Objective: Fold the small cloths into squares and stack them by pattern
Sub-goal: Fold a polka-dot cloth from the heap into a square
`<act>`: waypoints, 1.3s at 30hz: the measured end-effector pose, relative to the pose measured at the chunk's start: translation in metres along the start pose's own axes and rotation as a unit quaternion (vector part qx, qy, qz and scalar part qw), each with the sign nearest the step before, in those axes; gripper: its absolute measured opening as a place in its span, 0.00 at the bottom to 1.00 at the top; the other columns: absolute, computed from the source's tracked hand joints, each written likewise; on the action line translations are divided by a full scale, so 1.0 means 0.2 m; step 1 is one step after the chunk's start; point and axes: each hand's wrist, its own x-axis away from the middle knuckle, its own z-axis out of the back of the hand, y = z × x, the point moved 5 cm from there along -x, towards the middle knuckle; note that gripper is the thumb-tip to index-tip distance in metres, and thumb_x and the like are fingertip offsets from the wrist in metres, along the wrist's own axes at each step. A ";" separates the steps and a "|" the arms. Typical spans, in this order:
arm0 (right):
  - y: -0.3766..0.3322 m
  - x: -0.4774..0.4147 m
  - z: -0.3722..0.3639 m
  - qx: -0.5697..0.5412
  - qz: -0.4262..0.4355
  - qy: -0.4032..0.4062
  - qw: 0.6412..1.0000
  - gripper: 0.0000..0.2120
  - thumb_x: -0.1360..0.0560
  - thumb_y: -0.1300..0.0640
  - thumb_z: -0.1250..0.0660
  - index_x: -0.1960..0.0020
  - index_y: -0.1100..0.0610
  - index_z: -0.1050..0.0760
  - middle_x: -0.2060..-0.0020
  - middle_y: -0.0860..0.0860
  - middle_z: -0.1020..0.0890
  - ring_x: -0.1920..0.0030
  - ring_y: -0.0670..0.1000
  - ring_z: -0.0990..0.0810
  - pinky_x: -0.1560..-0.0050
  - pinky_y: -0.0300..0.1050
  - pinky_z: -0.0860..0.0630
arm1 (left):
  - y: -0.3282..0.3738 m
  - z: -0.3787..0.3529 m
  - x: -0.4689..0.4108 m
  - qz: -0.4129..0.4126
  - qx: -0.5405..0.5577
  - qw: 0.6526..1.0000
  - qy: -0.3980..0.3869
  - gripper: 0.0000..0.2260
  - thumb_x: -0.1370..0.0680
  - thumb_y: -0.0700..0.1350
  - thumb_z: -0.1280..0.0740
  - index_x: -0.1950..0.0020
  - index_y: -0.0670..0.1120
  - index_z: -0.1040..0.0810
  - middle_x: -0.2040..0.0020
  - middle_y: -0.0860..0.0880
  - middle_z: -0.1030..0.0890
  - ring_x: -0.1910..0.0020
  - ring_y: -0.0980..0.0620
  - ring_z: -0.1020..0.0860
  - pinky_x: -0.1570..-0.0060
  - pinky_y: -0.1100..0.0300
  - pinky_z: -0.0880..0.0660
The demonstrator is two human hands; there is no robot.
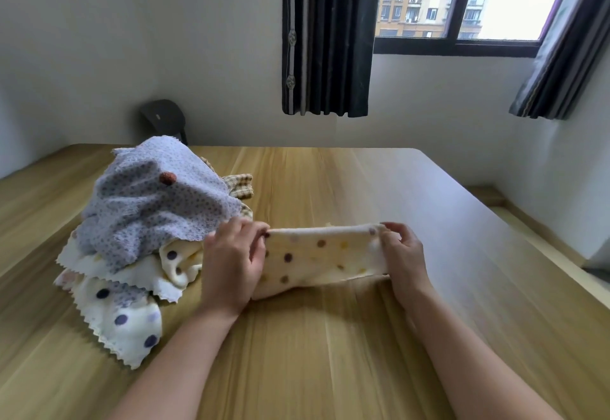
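A cream cloth with brown and yellow dots is stretched between my hands just above the wooden table, folded over along its top edge. My left hand pinches its left end and my right hand pinches its right end. To the left lies a loose pile of cloths: a grey-blue speckled cloth on top, cream cloths with dark blue dots underneath, and a beige checked cloth behind.
A dark chair back stands past the table's far left edge. Dark curtains hang beside a window at the back. The table's right edge runs close to a wall and a low ledge.
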 end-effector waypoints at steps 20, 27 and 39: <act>0.02 0.03 -0.07 -0.285 -0.068 -0.107 0.950 0.20 0.26 0.72 0.48 0.42 0.62 0.22 0.52 0.57 0.20 0.54 0.54 0.20 0.59 0.44 0.21 | 0.07 -0.17 0.07 -0.038 0.020 0.981 -0.191 0.07 0.22 0.49 0.39 0.54 0.50 0.21 0.56 0.55 0.22 0.54 0.51 0.22 0.49 0.53 0.29; 0.01 0.01 -0.04 0.016 0.120 -0.030 0.992 0.16 0.27 0.67 0.31 0.51 0.46 0.20 0.56 0.48 0.15 0.53 0.48 0.16 0.50 0.44 0.20 | 0.05 -0.07 0.04 -0.016 0.043 0.997 -0.061 0.17 0.34 0.28 0.31 0.50 0.45 0.24 0.54 0.49 0.21 0.56 0.46 0.22 0.58 0.53 0.25; -0.03 0.06 -0.07 -0.118 0.035 -0.069 0.990 0.14 0.19 0.56 0.40 0.61 0.58 0.25 0.66 0.50 0.21 0.64 0.47 0.20 0.61 0.44 0.19 | -0.05 -0.08 0.05 0.219 0.280 0.933 -0.051 0.16 0.22 0.32 0.41 0.48 0.53 0.23 0.53 0.56 0.20 0.52 0.55 0.21 0.47 0.51 0.23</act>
